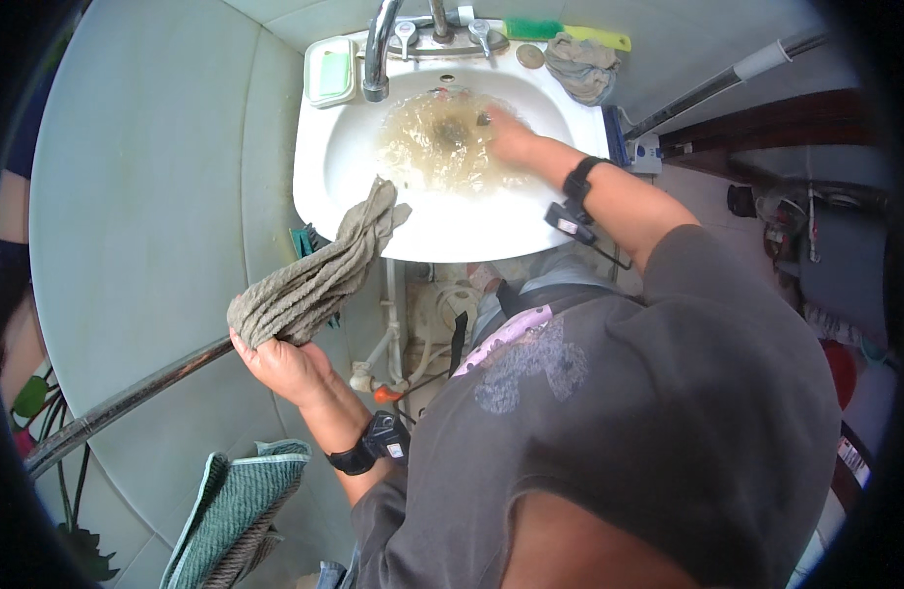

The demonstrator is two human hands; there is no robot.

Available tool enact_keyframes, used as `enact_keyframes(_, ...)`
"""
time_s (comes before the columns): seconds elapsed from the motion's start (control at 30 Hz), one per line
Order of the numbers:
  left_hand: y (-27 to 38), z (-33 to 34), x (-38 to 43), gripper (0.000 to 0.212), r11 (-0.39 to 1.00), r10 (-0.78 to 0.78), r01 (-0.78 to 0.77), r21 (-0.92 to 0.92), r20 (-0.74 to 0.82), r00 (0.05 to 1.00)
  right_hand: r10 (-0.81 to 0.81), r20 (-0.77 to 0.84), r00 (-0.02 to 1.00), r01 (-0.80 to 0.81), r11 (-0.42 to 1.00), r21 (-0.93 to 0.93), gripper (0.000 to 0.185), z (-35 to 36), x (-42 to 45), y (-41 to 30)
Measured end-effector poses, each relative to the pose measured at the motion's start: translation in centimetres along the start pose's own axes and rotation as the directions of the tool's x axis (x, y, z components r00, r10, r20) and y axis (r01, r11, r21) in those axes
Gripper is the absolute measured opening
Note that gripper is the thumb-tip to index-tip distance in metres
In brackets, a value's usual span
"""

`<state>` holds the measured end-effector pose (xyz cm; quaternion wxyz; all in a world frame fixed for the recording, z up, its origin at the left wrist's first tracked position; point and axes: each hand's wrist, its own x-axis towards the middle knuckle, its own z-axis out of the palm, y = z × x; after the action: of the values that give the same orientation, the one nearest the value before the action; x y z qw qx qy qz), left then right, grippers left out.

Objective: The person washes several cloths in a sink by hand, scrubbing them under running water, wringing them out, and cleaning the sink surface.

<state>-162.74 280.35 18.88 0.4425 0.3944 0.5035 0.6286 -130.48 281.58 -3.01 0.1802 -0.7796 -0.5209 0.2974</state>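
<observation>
My left hand [286,368] is closed around one end of a wet, twisted grey-brown cloth [312,287], out to the left of the washbasin. The cloth's free end reaches over the front left rim of the white washbasin [459,232]. Cloudy brownish water [422,147] stirs in the bowl. At its right side is my right hand [505,132], blurred, its fingers at or under the water; whether they hold anything is hidden. Something dark shows under the water near the middle of the bowl.
A chrome faucet [378,66] arches over the basin. On the rim lie green soap [335,73] in a dish, a green and yellow brush [562,31], a round disc [530,56] and a crumpled grey cloth [583,70]. A metal rail [135,394] and a green towel [245,501] are at lower left.
</observation>
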Motion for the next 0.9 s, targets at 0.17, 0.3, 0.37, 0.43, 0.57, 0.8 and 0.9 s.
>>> enact_keyframes(0.17,0.1,-0.2,0.1,0.029,1.0,0.007,-0.007,-0.002,0.005,1.0,-0.206,0.163,0.965,0.192,0.976,0.099,0.051,-0.6,-1.7,-6.0)
enact_keyframes(0.3,0.0,-0.2,-0.1,0.029,1.0,-0.011,0.011,0.01,-0.027,1.0,-0.306,0.599,0.74,0.243,0.952,0.187,0.051,-0.7,-5.7,-10.4)
enact_keyframes(0.37,0.0,0.1,-0.2,0.028,1.0,-0.016,0.016,-0.001,-0.042,0.999,-0.446,0.647,0.619,0.37,0.892,0.261,0.056,2.1,-6.9,-10.4)
enact_keyframes(0.43,0.2,0.2,-0.3,0.028,1.0,0.017,-0.017,0.014,-0.04,0.999,-0.389,0.607,0.693,0.339,0.919,0.202,0.052,3.3,-6.3,-10.0)
enact_keyframes(0.57,0.5,0.0,-0.4,0.028,0.994,0.094,-0.092,0.06,-0.041,0.995,-0.09,0.617,0.782,0.321,0.907,-0.274,0.05,1.6,-3.4,-8.1)
enact_keyframes(0.8,0.4,0.5,-0.4,0.028,0.993,0.116,-0.114,0.028,-0.075,0.99,-0.301,0.644,0.704,0.394,0.919,-0.002,0.052,2.0,-6.5,-8.6)
enact_keyframes(0.9,0.4,0.8,-0.4,0.024,0.995,0.095,-0.095,0.02,-0.041,0.995,-0.119,0.531,0.839,0.283,0.929,-0.239,0.052,0.3,-5.5,-6.4)
